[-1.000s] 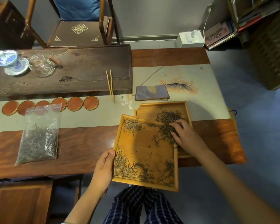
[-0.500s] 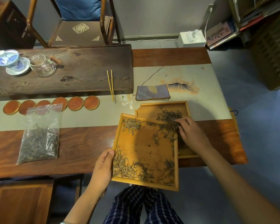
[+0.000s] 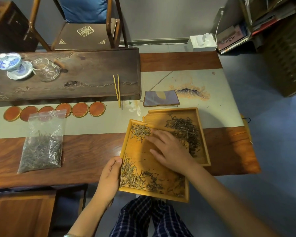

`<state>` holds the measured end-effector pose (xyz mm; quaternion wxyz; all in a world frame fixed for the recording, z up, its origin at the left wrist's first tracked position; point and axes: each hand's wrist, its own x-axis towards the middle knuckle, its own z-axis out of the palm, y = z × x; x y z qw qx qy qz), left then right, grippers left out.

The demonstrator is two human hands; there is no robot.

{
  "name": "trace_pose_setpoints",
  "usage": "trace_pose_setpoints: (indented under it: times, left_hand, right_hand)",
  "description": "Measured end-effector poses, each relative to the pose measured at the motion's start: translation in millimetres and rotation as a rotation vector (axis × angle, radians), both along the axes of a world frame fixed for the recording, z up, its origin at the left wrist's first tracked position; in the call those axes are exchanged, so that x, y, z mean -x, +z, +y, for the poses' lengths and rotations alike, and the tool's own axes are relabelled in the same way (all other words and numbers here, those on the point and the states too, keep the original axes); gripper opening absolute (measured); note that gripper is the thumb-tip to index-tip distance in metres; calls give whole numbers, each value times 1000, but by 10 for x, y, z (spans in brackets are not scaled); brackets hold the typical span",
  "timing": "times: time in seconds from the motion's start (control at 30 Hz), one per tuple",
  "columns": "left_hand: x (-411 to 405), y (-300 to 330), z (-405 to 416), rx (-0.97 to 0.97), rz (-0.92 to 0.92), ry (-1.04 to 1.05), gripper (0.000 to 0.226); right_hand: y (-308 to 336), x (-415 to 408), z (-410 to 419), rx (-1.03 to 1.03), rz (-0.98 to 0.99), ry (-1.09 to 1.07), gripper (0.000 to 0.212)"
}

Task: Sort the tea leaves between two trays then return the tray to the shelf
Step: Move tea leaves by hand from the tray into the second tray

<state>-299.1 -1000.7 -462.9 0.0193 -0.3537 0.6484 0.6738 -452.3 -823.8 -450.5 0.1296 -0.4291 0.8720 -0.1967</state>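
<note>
Two light wooden trays overlap at the table's near edge. The near tray (image 3: 137, 151) juts over the edge, and my left hand (image 3: 110, 178) grips its left rim. Pale leaves (image 3: 130, 175) lie in its near left corner, darker leaves (image 3: 154, 182) along its near side, and a small clump (image 3: 140, 131) at its far left. My right hand (image 3: 169, 149) lies flat inside this tray, fingers spread toward that clump. The far tray (image 3: 202, 144) rests on the table behind and holds a dark pile of tea leaves (image 3: 184, 130).
A clear zip bag of tea (image 3: 41, 149) lies to the left. Round red coasters (image 3: 80, 109) line the runner. Bamboo tongs (image 3: 117, 90), a folded cloth (image 3: 161, 98), a dark tea board (image 3: 92, 74) with a gaiwan (image 3: 10, 63) and a glass pitcher (image 3: 47, 70) sit behind. A chair stands beyond.
My right hand has left the dark pile at the far tray and moved left onto the near tray. The scattered leaves at that tray's far right are gone. My left hand has kept its grip.
</note>
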Motion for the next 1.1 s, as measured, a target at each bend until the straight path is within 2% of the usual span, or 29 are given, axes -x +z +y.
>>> trace_pose_setpoints:
  times: [0.27,0.67,1.1]
  left_hand:
    - [-9,12,4,-11,9,11,29]
    - [-60,-34,-88,-37,-13,35,30]
    - [-82,-53,-123,-22,-26,38,31]
  right_hand:
    - [-91,-29,-160,-96,-10,100,49]
    - [-173,15,395,-142,39,3,42]
    - [-194,256,577,-157,7,-223,38]
